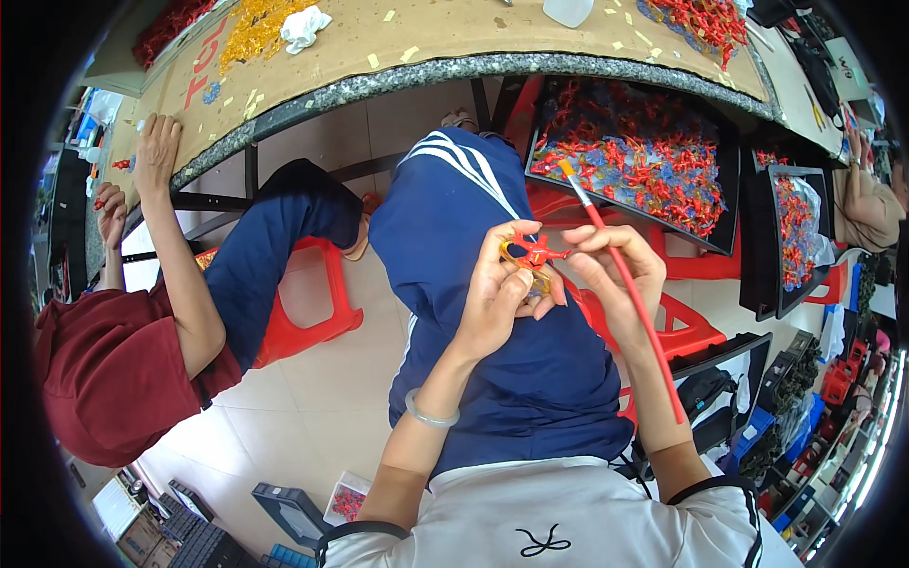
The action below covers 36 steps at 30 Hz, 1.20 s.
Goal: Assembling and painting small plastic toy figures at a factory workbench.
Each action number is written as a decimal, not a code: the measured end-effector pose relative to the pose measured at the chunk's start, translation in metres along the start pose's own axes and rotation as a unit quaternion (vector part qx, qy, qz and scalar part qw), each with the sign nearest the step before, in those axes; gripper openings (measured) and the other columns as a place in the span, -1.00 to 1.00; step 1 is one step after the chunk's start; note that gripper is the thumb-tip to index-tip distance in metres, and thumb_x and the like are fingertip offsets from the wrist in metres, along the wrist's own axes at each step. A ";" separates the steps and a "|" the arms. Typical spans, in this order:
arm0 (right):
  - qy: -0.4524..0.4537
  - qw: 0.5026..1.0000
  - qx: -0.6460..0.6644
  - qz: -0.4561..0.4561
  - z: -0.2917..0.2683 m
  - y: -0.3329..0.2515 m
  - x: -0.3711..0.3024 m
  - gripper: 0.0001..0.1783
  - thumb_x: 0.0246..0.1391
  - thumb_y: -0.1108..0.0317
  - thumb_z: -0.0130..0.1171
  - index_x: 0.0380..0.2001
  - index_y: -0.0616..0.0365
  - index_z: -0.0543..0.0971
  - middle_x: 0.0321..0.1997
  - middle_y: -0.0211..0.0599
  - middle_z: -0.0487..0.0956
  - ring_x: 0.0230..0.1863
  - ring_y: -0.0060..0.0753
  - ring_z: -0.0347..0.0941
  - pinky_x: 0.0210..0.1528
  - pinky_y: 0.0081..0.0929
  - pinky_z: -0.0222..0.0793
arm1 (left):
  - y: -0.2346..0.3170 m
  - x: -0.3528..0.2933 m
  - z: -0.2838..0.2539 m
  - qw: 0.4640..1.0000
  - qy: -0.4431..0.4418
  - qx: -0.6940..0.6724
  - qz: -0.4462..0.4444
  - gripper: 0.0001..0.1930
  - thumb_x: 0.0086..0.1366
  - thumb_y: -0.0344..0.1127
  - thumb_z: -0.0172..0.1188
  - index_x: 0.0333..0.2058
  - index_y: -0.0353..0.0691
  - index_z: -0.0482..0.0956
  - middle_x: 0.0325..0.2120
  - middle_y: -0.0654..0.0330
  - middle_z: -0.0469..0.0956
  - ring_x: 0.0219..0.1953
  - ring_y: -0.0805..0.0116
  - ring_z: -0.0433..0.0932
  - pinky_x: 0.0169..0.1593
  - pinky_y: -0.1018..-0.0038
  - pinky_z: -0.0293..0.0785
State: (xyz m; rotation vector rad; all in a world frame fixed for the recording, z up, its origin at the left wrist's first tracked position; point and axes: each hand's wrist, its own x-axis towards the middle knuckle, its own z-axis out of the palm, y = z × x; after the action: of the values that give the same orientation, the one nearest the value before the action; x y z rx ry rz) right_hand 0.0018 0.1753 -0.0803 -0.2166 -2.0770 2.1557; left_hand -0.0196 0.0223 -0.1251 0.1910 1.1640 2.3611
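Observation:
Over my lap, my left hand [494, 301] holds a small red plastic figure [538, 250] together with a clear yellow plastic piece [542, 283], pinched between thumb and fingers. My right hand [620, 270] is closed around a slim paintbrush [640, 301] with a red handle. The brush slants across that hand, its orange bristles up and away from the figure, the handle end down by my forearm. The right thumb and fingertips meet the thin right end of the red figure. Whether the red and yellow parts are joined cannot be made out.
A black tray [733, 180] heaped with red and blue pieces sits under the table edge [379, 92]; a second black crate [760, 270] stands right. Yellow pieces [256, 28] and white tissue [305, 28] lie on the tabletop. A co-worker in maroon [133, 369] sits left.

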 end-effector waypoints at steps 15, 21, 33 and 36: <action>-0.010 0.992 0.126 0.016 0.015 0.017 0.013 -0.78 -0.04 0.72 0.18 -0.49 0.23 0.37 -0.38 -0.15 0.56 -0.30 -0.54 0.50 -0.20 -0.59 0.46 | 0.004 0.001 -0.005 0.997 0.002 -0.078 -0.025 -0.58 0.25 -0.38 -0.22 0.09 -0.35 0.11 -0.68 0.03 0.37 -0.75 0.46 0.25 -0.67 0.61 0.18; 0.009 0.998 0.016 -0.053 0.019 -0.003 0.005 -0.81 -0.05 0.70 0.20 -0.52 0.27 0.39 -0.42 -0.16 0.56 -0.47 -0.61 0.47 -0.41 -0.64 0.44 | 0.007 -0.002 -0.002 0.998 0.004 -0.061 -0.035 -0.60 0.31 -0.38 -0.27 0.12 -0.30 0.04 -0.46 0.01 0.45 -0.67 0.46 0.35 -0.62 0.66 0.18; 0.048 0.974 -0.157 -0.158 0.016 -0.012 0.007 -0.85 -0.13 0.65 0.27 -0.56 0.28 0.47 -0.44 -0.22 0.60 -0.44 -0.53 0.52 -0.41 -0.60 0.45 | -0.013 -0.004 0.015 0.982 0.065 0.150 0.098 -0.56 0.20 -0.47 0.21 0.04 -0.38 0.32 -0.05 0.08 0.43 -0.10 0.38 0.51 -0.19 0.55 0.51; 0.023 0.982 -0.141 -0.124 0.011 -0.010 0.015 -0.87 -0.10 0.64 0.25 -0.52 0.29 0.48 -0.35 -0.18 0.60 -0.35 -0.53 0.54 -0.32 -0.59 0.49 | -0.012 -0.005 0.009 0.989 0.050 0.127 0.056 -0.61 0.28 -0.38 0.14 0.04 -0.39 0.32 -0.13 0.07 0.49 -0.18 0.40 0.54 -0.24 0.57 0.49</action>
State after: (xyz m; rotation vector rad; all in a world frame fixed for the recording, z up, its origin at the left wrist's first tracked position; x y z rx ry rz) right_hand -0.0153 0.1678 -0.0700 -0.0323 -2.2422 1.7002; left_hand -0.0074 0.0324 -0.1281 0.2315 1.5402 2.3340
